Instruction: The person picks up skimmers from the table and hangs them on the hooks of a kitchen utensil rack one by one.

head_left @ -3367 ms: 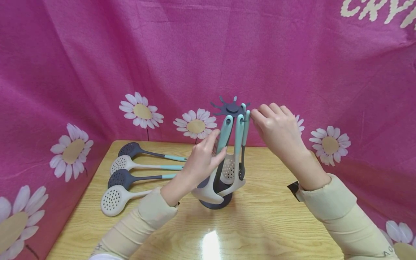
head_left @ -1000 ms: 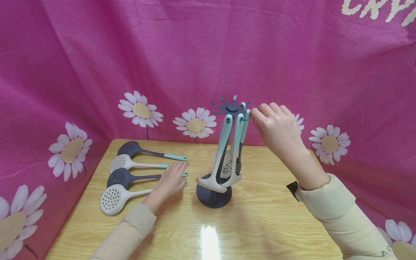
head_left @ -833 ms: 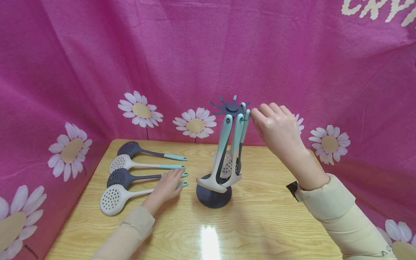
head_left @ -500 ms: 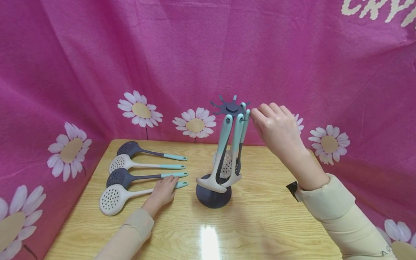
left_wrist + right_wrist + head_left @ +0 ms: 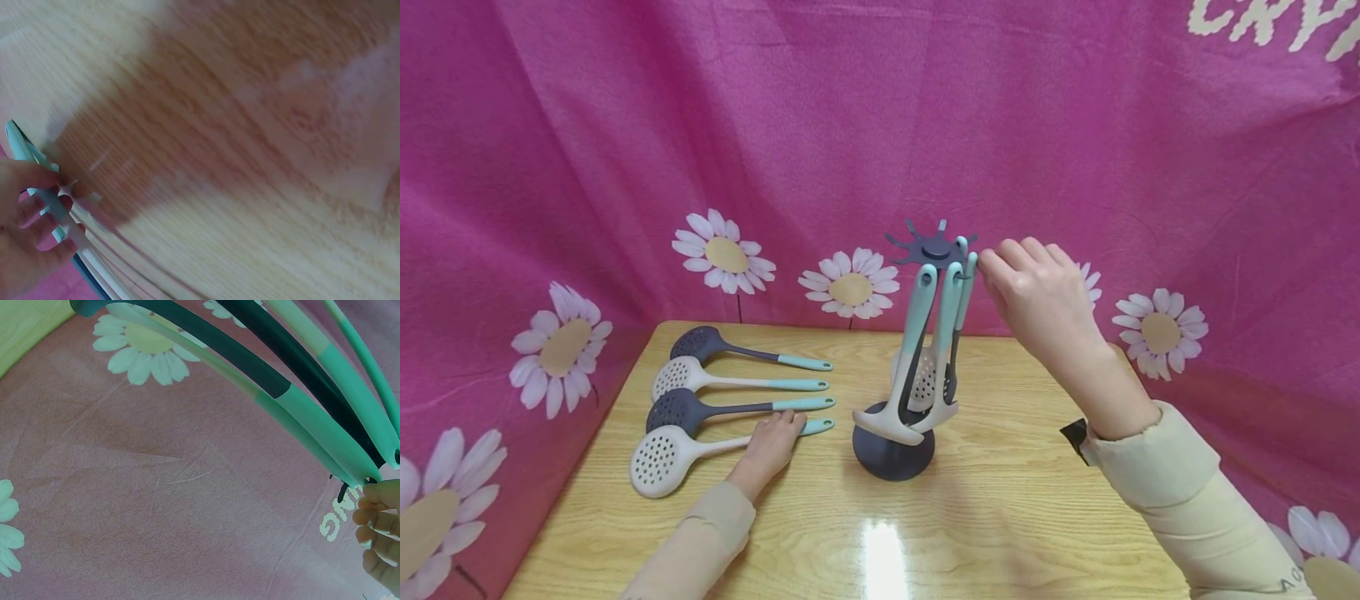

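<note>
I see a bright pink cloth (image 5: pixel 820 133) with white daisies (image 5: pixel 724 252) that have yellow middles, plus cream letters (image 5: pixel 1255 23), and the table (image 5: pixel 1000 517) is light brown with wavy wood lines. The two dark blue-grey spoons (image 5: pixel 677 411) and two off-white spoons (image 5: pixel 657 462), all dotted with holes, take turns dark and pale, and each has a mint green handle (image 5: pixel 803 403). The stand (image 5: pixel 891 458) is dark blue-grey too, its hanging tools (image 5: pixel 916 317) are off-white or dark with mint green tops, and the sleeves (image 5: pixel 1172 492) are beige.
</note>
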`<state>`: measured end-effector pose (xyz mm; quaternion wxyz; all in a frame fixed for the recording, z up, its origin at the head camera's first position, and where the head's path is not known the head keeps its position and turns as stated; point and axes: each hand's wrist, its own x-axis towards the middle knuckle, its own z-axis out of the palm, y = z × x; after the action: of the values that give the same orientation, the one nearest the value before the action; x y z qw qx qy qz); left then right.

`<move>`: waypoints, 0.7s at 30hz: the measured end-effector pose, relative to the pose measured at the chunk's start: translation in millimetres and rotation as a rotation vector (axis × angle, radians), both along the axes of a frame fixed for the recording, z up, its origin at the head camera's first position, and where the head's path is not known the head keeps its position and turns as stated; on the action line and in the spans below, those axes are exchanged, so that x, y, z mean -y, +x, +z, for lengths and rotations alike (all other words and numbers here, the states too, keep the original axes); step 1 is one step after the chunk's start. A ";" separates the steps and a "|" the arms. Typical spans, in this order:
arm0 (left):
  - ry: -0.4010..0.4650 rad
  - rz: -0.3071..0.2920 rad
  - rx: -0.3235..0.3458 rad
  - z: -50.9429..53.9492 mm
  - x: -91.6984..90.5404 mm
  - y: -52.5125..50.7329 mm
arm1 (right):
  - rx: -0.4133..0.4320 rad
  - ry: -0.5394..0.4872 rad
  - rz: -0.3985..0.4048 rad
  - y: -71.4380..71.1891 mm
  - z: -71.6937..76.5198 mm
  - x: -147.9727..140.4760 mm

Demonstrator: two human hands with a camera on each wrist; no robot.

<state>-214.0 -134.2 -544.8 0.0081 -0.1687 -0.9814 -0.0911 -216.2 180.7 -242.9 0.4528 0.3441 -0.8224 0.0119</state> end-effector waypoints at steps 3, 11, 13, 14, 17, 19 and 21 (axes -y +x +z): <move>-0.016 0.007 0.013 0.5 -1.0 -0.3 | -0.008 -0.004 0.001 0.4 0.4 0.2; -0.021 0.001 0.046 2.3 -2.1 -0.9 | -0.009 -0.004 0.003 0.7 0.4 0.4; -0.025 -0.011 0.039 3.1 -1.9 -1.4 | -0.008 -0.003 0.002 0.7 0.3 0.3; -0.029 -0.020 0.037 3.7 -1.7 -1.8 | -0.007 -0.003 0.002 0.7 0.2 0.2; -0.028 -0.041 0.043 9.0 -1.4 -3.4 | -0.003 -0.001 0.000 0.8 0.2 0.1; -0.021 -0.051 0.032 14.8 -1.0 -4.4 | 0.002 0.002 0.000 0.8 0.1 0.1; -0.015 -0.055 0.023 21.9 -0.4 -5.5 | 0.005 0.004 0.000 0.9 0.2 0.2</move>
<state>-219.5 -133.8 -522.9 -0.0068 -0.1946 -0.9771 -0.0857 -215.3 180.5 -242.7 0.4500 0.3450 -0.8236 0.0110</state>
